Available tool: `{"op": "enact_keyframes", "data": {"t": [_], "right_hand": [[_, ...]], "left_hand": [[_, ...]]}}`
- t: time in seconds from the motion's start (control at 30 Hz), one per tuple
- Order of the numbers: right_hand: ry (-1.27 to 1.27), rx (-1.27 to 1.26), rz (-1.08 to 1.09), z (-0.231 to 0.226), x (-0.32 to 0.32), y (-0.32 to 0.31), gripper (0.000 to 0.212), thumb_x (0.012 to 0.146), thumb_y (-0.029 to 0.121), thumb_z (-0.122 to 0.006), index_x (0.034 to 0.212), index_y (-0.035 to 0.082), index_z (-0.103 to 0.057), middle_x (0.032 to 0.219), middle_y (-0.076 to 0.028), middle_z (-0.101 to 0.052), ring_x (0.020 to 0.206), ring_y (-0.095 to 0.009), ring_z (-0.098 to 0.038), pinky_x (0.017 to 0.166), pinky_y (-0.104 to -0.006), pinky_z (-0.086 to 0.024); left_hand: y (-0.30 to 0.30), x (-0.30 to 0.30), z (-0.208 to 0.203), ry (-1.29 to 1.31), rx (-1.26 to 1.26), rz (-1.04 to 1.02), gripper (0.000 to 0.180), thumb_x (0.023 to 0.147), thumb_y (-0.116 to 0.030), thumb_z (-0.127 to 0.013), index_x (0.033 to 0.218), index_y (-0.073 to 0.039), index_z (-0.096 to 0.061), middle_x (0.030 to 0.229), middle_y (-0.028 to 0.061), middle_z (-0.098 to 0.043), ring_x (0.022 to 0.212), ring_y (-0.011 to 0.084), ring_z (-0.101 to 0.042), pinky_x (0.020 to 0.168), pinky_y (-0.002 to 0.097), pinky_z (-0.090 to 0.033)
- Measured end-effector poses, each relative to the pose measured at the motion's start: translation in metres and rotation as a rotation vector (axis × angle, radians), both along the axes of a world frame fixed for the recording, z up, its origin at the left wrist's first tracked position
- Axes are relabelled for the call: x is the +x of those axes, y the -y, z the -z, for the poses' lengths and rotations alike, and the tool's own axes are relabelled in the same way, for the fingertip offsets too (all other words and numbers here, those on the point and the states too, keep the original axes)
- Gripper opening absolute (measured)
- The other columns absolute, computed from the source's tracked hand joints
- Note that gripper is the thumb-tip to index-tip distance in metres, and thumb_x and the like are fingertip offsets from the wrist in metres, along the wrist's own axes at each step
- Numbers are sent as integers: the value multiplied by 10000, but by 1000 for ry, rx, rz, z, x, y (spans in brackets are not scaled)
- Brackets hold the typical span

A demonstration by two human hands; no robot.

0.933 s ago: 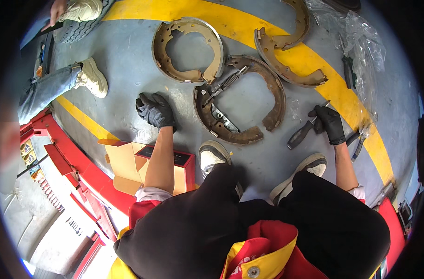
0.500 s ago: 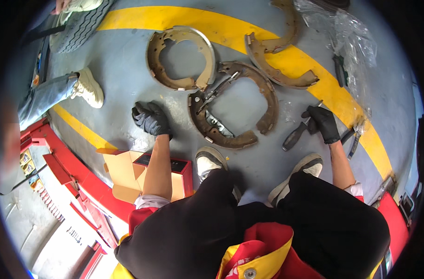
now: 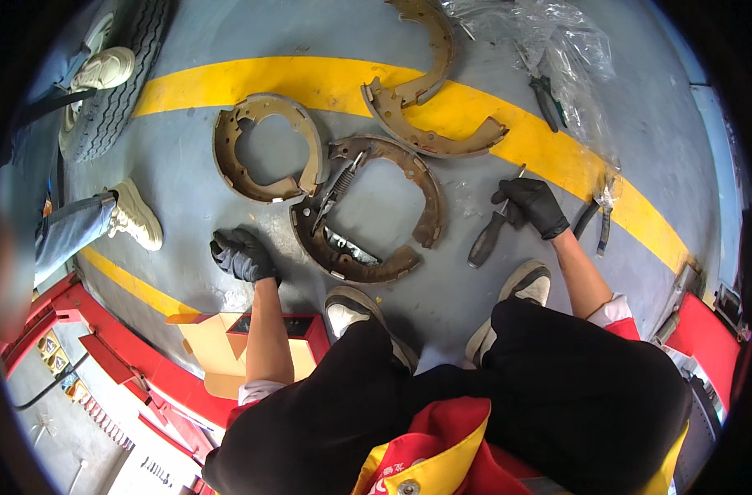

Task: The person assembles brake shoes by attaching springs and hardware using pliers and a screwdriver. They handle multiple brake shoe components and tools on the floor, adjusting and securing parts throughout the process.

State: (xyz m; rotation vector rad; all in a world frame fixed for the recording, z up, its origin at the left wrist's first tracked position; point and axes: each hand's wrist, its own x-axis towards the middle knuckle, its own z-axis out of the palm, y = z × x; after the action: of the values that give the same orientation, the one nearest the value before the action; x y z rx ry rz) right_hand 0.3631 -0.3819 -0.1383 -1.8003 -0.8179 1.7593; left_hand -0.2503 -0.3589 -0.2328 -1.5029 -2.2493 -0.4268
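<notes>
My right hand (image 3: 537, 208), in a black glove, is closed around the shaft of a dark-handled screwdriver (image 3: 485, 241). The handle points toward me and the tip shows past my fingers. My left hand (image 3: 245, 254), also black-gloved, has its fingers curled in; whatever may be inside is hidden. Between the hands and a little farther off lie curved brown brake shoes: a pair with a spring and adjuster bar (image 3: 343, 190) attached, a ring-shaped pair (image 3: 226, 161) to the left, and a pair (image 3: 442, 144) behind. No brake shoe is touched by either hand.
An opened cardboard box (image 3: 215, 334) stands by my left forearm, beside a red metal frame (image 3: 103, 355). Pliers (image 3: 546, 103) and clear plastic wrap (image 3: 570, 58) lie far right, another plier-like tool (image 3: 604, 227) nearer. A tyre (image 3: 116, 91) and another person's shoe (image 3: 135, 216) are at left.
The whole view has shifted and turned slightly, so the brake shoes appear farther left. My right hand keeps its hold on the screwdriver. The left hand stays curled.
</notes>
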Motion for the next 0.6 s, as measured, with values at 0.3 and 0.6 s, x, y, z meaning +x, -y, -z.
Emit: {"op": "enact_keyframes", "data": {"t": [0.3,0.6], "right_hand": [[8,-14,-14,-7,-1,-1,366,1038,310,-658,930,-19,-778,705,-77,-708,481,-147,-602,469,-283,-481],[8,-4,-6,-3,-1,0,363,1041,308,-650,921,-11,-776,607,-79,-646,446,-151,-570,460,-287,-459]], "left_hand": [[-1,5,-2,31,-23,-35,659,987,-433,-658,1469,3,-548,1364,265,-595,1249,441,-571,1055,536,-477],[0,-4,4,34,13,-7,648,971,-413,-676,1448,8,-554,1347,261,-601,1225,441,-582,1045,526,-483]]}}
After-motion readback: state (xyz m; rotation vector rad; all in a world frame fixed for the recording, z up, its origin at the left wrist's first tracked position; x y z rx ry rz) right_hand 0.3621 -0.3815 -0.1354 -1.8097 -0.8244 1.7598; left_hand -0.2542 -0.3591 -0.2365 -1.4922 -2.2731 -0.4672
